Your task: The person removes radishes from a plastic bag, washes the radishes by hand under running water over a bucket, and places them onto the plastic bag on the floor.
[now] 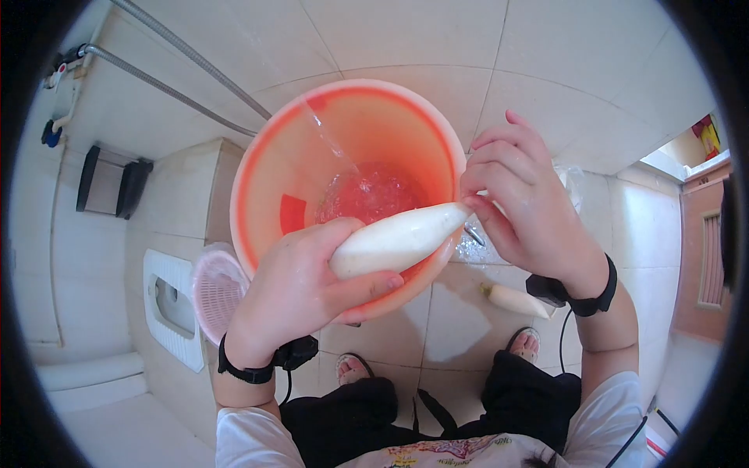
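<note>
A white radish (398, 238) lies in my left hand (300, 273), tilted above the bucket, its narrow end pointing right. My left fingers and thumb wrap round its thick end. At the narrow tip, my right hand (519, 191) pinches with thumb and forefinger while its other fingers stay curled and raised. Below is a large orange-red bucket (265, 168) with water (367, 191) in its bottom, and a thin stream falls into it. Another white radish (515, 300) rests on the floor tiles to the right.
A pink plastic basket (204, 292) stands left of the bucket, near a squat toilet (160, 312). Two metal hoses (168, 90) run along the wall at upper left. Clear plastic (477, 248) lies on the floor behind my right hand. My feet are below the bucket.
</note>
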Action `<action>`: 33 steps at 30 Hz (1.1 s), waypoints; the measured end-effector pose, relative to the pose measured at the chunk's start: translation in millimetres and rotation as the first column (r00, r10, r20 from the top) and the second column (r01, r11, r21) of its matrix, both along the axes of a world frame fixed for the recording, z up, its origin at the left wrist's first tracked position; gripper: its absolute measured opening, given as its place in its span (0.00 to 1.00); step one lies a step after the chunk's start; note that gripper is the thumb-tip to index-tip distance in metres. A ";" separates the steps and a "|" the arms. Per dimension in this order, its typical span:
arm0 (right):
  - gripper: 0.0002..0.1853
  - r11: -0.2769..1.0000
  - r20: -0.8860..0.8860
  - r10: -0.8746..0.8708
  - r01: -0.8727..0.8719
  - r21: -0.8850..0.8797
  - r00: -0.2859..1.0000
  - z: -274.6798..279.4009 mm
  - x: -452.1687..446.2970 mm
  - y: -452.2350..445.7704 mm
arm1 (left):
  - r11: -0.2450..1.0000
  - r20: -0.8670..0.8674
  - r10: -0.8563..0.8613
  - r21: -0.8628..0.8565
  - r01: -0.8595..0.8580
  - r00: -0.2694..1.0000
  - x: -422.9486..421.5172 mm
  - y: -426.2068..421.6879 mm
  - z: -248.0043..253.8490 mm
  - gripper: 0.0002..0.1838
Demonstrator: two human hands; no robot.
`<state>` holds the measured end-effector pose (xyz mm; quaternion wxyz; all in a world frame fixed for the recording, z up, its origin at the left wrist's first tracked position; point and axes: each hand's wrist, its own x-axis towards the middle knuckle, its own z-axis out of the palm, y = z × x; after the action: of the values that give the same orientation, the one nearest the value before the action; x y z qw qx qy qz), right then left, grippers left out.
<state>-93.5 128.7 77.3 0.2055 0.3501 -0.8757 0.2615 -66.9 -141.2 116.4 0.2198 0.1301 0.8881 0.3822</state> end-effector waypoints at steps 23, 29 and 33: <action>0.16 0.993 0.016 0.094 -0.092 -0.076 0.995 5.5 6.6 -0.8 | 1.000 -0.103 -0.021 0.017 0.023 0.994 4.5 -4.2 -3.4 0.22; 0.13 0.997 -0.003 0.075 -0.075 0.002 0.997 4.9 9.6 -5.1 | 0.999 -0.126 -0.031 -0.037 0.026 0.991 3.8 -3.0 -2.5 0.22; 0.05 0.991 -0.137 0.001 0.017 0.131 0.991 1.1 12.4 -17.4 | 0.998 -0.190 -0.042 -0.060 0.031 0.981 3.0 -3.4 -6.2 0.23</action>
<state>-81.1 111.3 78.4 0.2425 0.3765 -0.8763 0.1777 -63.9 -144.6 110.3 0.1442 0.1761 0.9130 0.3385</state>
